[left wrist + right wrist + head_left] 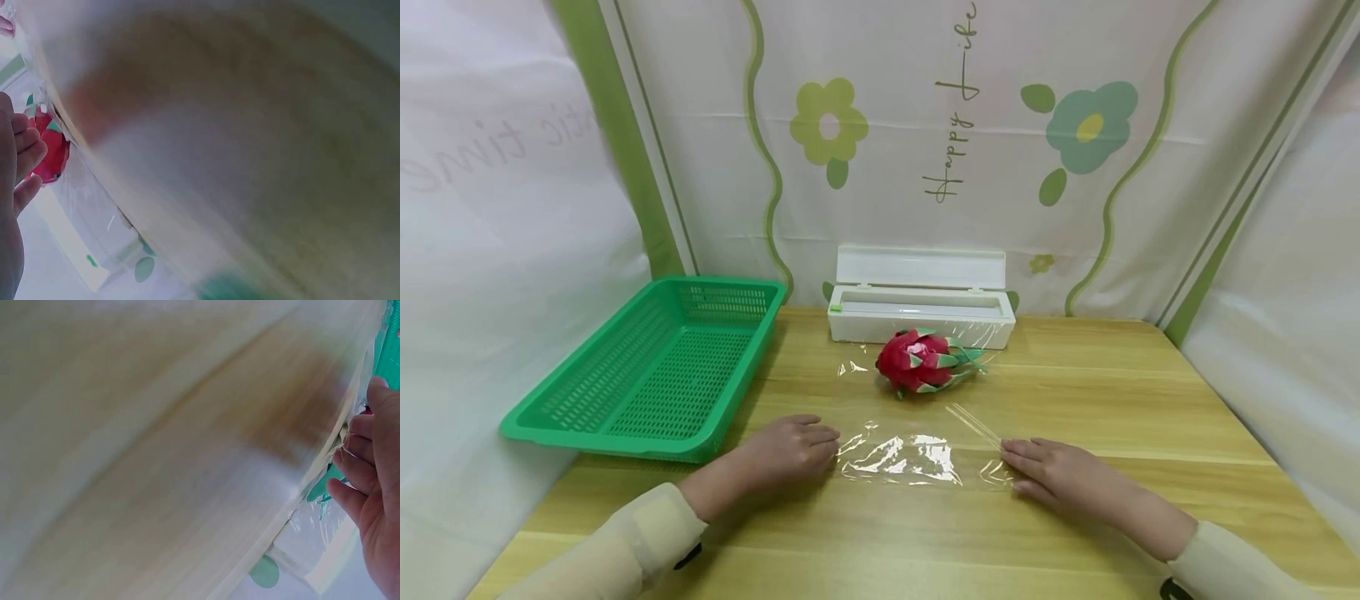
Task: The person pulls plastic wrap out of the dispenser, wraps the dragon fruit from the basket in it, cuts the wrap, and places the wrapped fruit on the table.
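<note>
A sheet of clear plastic wrap (898, 457) stretches over the wooden table from a white wrap dispenser box (917, 331) toward me, wrinkled and shiny along its near part. Within the sheet's area lies a red dragon fruit (913, 360) with green-tipped scales, just in front of the box. My left hand (790, 450) rests at the wrap's near left side, fingers extended and touching its edge. Across from it, my right hand (1063, 477) touches the near right edge with relaxed fingers. In the right wrist view, those fingers (356, 472) are loosely bent, with the thumb apart.
A green perforated plastic basket (662, 367) stands at the left of the table (1075, 550), close to my left forearm. The dispenser's hinged lid (921, 267) is raised against the printed curtain (887, 208) behind. White fabric hangs along both sides.
</note>
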Demonstrator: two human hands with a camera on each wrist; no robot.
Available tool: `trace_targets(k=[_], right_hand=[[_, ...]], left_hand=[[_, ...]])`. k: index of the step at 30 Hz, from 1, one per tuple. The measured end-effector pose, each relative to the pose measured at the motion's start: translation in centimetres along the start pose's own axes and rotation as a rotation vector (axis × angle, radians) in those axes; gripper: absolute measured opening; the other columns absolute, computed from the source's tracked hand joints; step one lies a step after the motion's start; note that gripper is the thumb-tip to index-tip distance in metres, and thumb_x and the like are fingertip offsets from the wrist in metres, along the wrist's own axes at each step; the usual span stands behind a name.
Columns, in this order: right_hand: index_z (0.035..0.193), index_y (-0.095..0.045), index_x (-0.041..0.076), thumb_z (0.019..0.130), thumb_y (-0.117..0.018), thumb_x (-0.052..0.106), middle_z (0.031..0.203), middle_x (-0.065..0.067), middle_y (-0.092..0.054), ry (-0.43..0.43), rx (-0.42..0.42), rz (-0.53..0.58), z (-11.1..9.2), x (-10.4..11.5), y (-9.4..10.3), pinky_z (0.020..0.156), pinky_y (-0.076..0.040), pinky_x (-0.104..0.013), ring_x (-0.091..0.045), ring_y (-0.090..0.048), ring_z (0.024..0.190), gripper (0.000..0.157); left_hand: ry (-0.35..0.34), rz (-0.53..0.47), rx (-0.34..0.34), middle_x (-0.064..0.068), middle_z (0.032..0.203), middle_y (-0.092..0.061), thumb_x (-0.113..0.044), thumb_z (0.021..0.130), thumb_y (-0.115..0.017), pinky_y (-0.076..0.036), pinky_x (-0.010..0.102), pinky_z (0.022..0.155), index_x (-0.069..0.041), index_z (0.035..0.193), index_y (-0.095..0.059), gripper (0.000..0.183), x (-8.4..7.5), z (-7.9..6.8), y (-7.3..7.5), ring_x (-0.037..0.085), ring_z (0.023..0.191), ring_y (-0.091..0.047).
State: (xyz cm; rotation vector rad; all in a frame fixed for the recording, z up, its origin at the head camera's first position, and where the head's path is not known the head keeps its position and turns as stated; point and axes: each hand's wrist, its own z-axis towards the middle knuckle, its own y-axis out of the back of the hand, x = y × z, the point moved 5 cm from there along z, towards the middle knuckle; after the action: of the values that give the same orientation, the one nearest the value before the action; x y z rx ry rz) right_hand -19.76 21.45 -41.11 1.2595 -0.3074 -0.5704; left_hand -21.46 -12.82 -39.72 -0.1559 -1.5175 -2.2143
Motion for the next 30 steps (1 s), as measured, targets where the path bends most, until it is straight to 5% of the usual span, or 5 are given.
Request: trace_targets(k=[4,9,15,30], right_hand=[[0.116,-0.058,0.005,0.083,-0.060,0.033,0.120,-0.007,-0.054,-0.008,0.003,0.018,0.0,-0.1,0.0,0.081,-0.045,-0.038,-0.023,-0.053,0.104,0.044],[0.119,-0.056,0.006,0.082,-0.061,0.034,0.122,-0.007,-0.052,-0.013,0.009,0.029,-0.1,0.0,0.0,0.080,-0.045,-0.037,-0.023,-0.053,0.104,0.046],[0.126,-0.049,0.007,0.082,-0.061,0.033,0.127,-0.007,-0.048,-0.029,0.046,0.039,-0.3,0.0,0.0,0.080,-0.045,-0.036,-0.022,-0.052,0.105,0.053],[0.119,-0.056,0.007,0.084,-0.060,0.027,0.125,-0.006,-0.050,0.011,0.071,0.017,-0.3,-0.1,-0.4,0.082,-0.045,-0.037,-0.022,-0.050,0.108,0.041]], left_hand=[[-0.005,-0.034,0.048,0.003,0.097,-0.065,-0.023,0.078,-0.065,-0.045,0.037,0.082,-0.008,0.093,-0.067,0.021,-0.2,-0.1,-0.3,0.014,0.090,-0.060],[0.019,-0.118,0.195,0.002,0.111,-0.060,-0.032,0.084,-0.057,-0.039,0.039,0.089,-0.009,0.109,-0.062,0.035,-0.5,-0.3,-1.0,0.015,0.103,-0.054],[0.021,-0.107,0.293,0.003,0.116,-0.057,-0.031,0.087,-0.053,-0.038,0.037,0.090,-0.008,0.112,-0.061,0.035,-0.6,-0.6,-1.5,0.016,0.106,-0.052],[-0.061,-0.004,0.182,0.002,0.101,-0.064,-0.018,0.082,-0.058,-0.044,0.034,0.084,-0.009,0.096,-0.066,0.019,-0.8,-0.1,-1.3,0.012,0.091,-0.060]])
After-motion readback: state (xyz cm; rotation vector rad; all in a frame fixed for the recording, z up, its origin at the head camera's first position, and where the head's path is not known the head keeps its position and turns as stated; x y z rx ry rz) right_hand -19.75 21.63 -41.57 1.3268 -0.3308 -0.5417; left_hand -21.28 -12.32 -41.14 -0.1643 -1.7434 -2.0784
